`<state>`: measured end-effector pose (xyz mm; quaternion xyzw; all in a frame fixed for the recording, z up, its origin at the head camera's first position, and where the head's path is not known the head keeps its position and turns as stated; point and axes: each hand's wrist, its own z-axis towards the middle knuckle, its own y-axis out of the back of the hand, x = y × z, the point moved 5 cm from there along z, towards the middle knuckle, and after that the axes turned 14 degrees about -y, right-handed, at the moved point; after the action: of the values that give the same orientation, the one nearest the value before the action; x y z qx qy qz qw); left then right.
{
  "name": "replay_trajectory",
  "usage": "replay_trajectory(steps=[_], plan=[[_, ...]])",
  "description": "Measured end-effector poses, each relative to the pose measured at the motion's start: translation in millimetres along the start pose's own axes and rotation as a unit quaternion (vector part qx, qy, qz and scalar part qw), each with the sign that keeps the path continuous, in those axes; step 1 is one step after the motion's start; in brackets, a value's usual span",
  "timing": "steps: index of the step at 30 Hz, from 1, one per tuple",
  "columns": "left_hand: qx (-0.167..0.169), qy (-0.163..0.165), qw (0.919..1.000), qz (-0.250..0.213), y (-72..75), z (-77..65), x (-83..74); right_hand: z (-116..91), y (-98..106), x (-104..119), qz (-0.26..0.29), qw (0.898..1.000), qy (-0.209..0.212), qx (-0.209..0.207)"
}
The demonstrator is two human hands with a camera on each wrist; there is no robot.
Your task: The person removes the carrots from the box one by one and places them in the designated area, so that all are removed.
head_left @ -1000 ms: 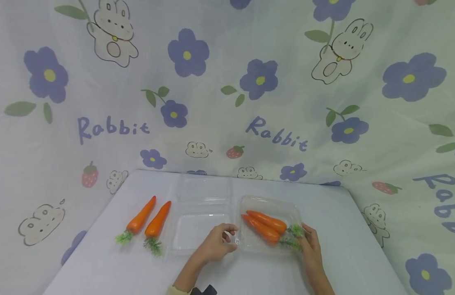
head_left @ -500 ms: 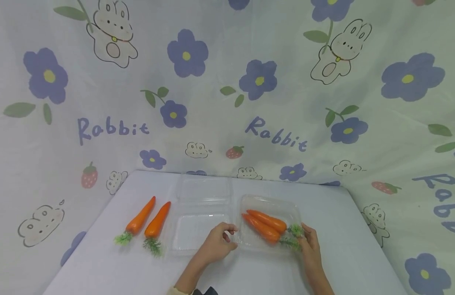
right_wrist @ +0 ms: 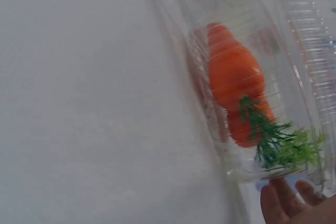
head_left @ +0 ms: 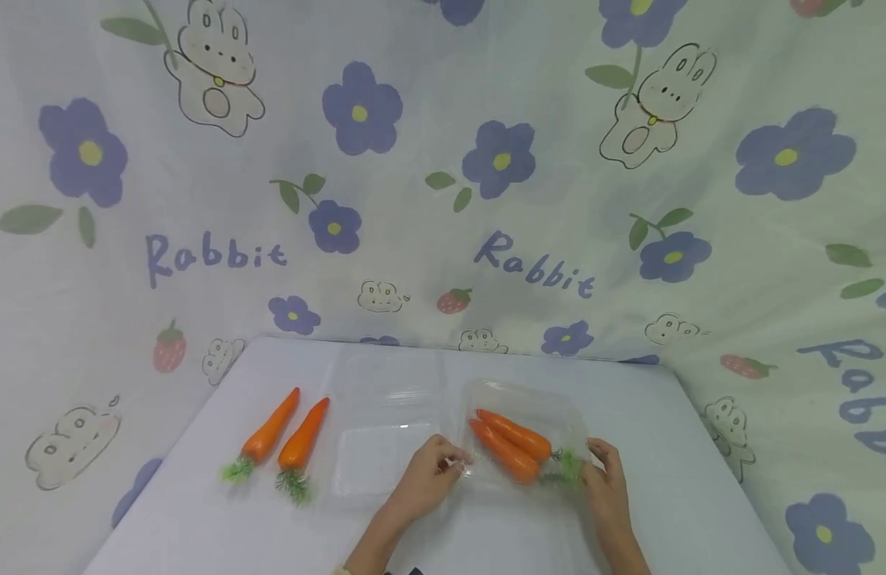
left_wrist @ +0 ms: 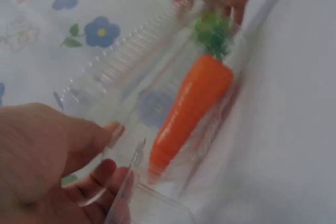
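Head view takes in a printed cloth hung beyond both hands, with the white desk spread beneath them. Left of the left grip lies an open transparent box, its two halves laid out one beyond the other. Between the two hands is the second transparent box, its longer side running roughly from one hand to the other; whether its lid is fully down I cannot tell. That span decides things, in my judgement: the left grip is at the near-left corner, thumb and fingers pinching the plastic edge, while the right grip touches the opposite end, though I cannot tell whether it pinches the wall or merely steadies it. Farther left of the left grip, past the open box, two loose carrots lie side by side, tips pointing away from the person. Inside the second box, two boxed carrots lie slanted, tips towards the left grip's side, and their leafy tops sit just beside the right grip, the nearer hand to them.
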<state>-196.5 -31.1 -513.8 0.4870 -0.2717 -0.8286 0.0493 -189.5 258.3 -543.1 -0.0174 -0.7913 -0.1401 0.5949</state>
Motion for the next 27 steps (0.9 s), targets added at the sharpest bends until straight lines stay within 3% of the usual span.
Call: replay_trajectory(steps=[7, 11, 15, 18, 22, 24, 27], plan=[[0.022, -0.012, 0.9994, 0.025, -1.2, -2.1, -2.2, 0.6, 7.3, -1.5, 0.000, 1.000, 0.017, -0.023], [0.026, -0.031, 0.9967, 0.070, 0.1, -3.9, -2.0, 1.0, 7.7, -2.7, 0.002, 0.999, 0.018, -0.030], [0.013, -0.060, 0.9892, 0.133, 7.5, -8.0, -3.9, 0.6, 6.5, -2.9, 0.001, 0.999, 0.014, -0.043], [-0.015, -0.071, 0.9776, 0.198, 16.5, -10.6, -4.0, -0.2, 4.5, -2.2, 0.001, 0.999, 0.014, -0.047], [-0.020, -0.043, 0.9609, 0.273, 21.9, -12.8, 2.8, -2.5, 3.0, 0.1, -0.002, 0.998, 0.016, -0.054], [0.002, -0.022, 0.9596, 0.281, 20.3, -14.2, 7.5, -4.0, 2.6, 1.0, -0.005, 0.998, 0.010, -0.057], [0.021, -0.014, 0.9630, 0.268, 17.1, -15.4, 10.7, -6.2, 1.4, 2.1, -0.006, 0.998, -0.001, -0.060]])
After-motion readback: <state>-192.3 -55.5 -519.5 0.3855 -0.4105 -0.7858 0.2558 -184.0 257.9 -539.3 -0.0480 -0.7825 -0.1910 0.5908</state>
